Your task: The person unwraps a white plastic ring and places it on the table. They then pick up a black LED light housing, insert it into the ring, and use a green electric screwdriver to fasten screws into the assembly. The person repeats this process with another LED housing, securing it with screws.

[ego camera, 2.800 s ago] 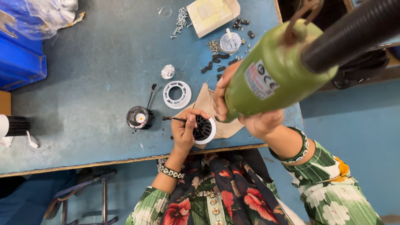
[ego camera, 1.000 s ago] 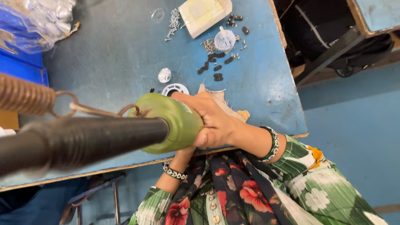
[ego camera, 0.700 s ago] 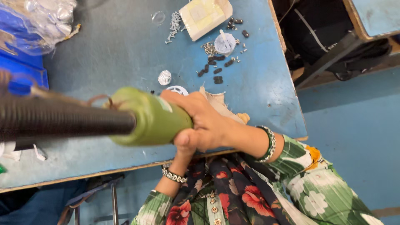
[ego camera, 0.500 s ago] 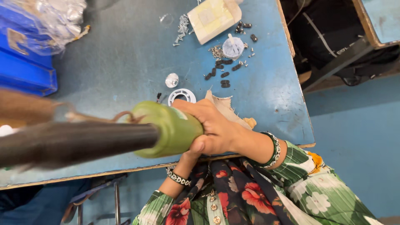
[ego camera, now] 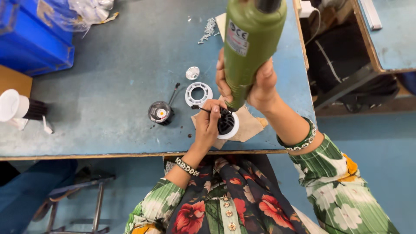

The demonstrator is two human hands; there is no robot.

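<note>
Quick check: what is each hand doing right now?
Left hand: closed on the black finned part.
Right hand: closed around the green power tool.

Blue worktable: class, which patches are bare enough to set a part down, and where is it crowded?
Bare: the wide stretch of table between the blue bins and screw pile, and the front edge left of the black round part. Crowded: around the white ring, left hand and right hand gripping the green tool.

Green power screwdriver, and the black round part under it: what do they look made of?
Green power screwdriver: probably moulded plastic housing, smooth olive surface with a soft sheen, a label stuck on. Black finned part: thin radial ribs suggest cast metal or plastic, matt black; its white rim looks like plastic. It sits on a brown sheet, apparently cardboard or paper.
</note>
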